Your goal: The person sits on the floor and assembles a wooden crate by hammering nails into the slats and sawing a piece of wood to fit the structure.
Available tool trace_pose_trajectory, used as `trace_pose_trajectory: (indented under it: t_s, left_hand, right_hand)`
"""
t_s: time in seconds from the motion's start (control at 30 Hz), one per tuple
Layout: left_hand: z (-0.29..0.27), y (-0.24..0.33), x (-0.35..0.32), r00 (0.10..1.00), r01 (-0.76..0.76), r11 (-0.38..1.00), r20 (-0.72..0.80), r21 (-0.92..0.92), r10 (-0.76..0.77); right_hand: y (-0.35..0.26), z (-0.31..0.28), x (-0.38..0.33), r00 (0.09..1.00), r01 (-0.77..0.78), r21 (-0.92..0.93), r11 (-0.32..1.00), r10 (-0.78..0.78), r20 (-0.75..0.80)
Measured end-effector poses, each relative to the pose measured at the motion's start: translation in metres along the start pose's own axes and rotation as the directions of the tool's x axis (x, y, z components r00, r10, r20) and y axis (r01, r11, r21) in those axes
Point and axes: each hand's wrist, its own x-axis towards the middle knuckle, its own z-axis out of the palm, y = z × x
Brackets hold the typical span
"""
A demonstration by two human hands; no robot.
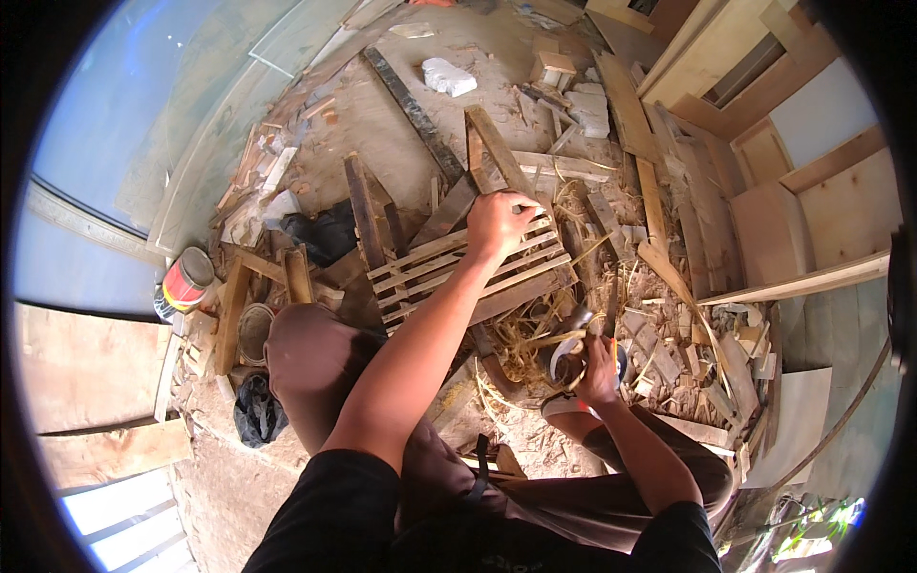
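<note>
Head view from above, my left hand point(497, 225) pressing flat on the slatted wooden frame point(470, 269) on the floor, my right hand point(597, 371) clamped on a small tool, tool unclear, beside straw point(531, 336).

To my left, beside my knee, a round tin can point(183, 283) lies tipped among wood scraps, wrapped in a label point(180, 286) of red, yellow and white bands.

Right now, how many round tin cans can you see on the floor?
2. A red and yellow can lies at the left edge of the scrap wood; an open can stands beside the person's left knee. Others may be hidden under the scraps.
</note>
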Motion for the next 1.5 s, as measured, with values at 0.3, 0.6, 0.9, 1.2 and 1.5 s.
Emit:
trace_pose_trajectory:
  t_s: [0.3,0.6,0.9,1.2,1.5]
  left_hand:
    - [0.013,0.015,-0.006,0.998,-0.06,0.998,-0.034,0.019,0.061]
    - [0.008,0.012,-0.006,0.997,-0.078,0.997,-0.032,-0.029,0.077]
    - [0.006,0.016,-0.007,0.997,-0.063,0.997,-0.041,0.033,0.064]
    - [0.007,0.015,-0.008,0.997,-0.051,0.997,-0.048,0.055,0.054]
    - [0.006,0.021,-0.008,0.999,-0.05,0.999,-0.012,0.02,0.05]
  right_hand:
    - [-0.089,-0.045,0.061,0.83,-0.21,0.796,0.567,0.533,-0.161]
    - [-0.028,-0.101,0.095,0.951,-0.186,0.088,0.979,0.202,-0.232]
    - [-0.042,-0.105,0.109,0.943,-0.085,-0.21,0.974,0.011,-0.332]
    - [0.008,-0.167,0.152,0.987,0.131,-0.472,0.872,-0.162,-0.025]
    - [0.035,-0.176,0.188,0.973,0.203,-0.615,0.762,-0.227,0.04]
